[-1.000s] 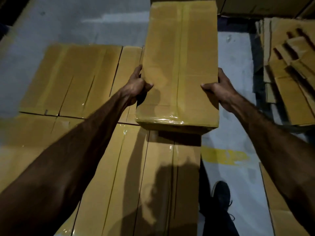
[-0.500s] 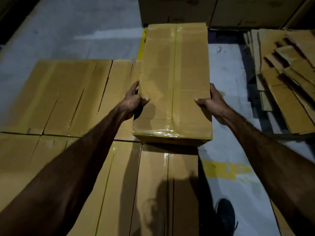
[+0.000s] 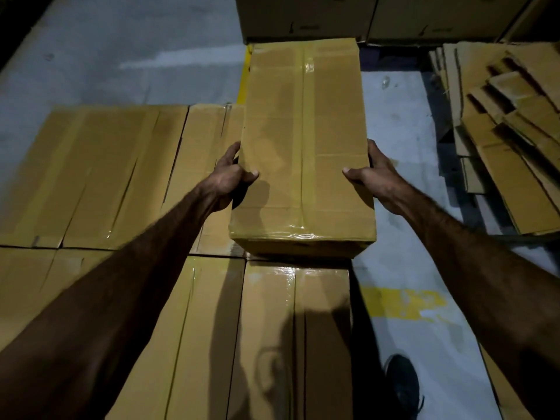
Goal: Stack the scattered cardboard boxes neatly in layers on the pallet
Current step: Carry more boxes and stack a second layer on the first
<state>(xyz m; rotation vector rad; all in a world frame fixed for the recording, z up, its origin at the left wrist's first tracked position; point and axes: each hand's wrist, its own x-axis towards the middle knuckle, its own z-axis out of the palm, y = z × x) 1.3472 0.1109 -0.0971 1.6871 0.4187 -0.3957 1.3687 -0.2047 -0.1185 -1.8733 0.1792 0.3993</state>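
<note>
The left hand (image 3: 228,177) and right hand (image 3: 374,177) clasped the box (image 3: 303,147) by its sides, thumbs on top. It wanted lowering level into the far right gap, flush against the layer (image 3: 121,177).

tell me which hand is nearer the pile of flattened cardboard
Right. The right hand grips the right side of the held box, the side facing the flattened cardboard. The left hand grips the box's left side, farther from the pile.
</note>
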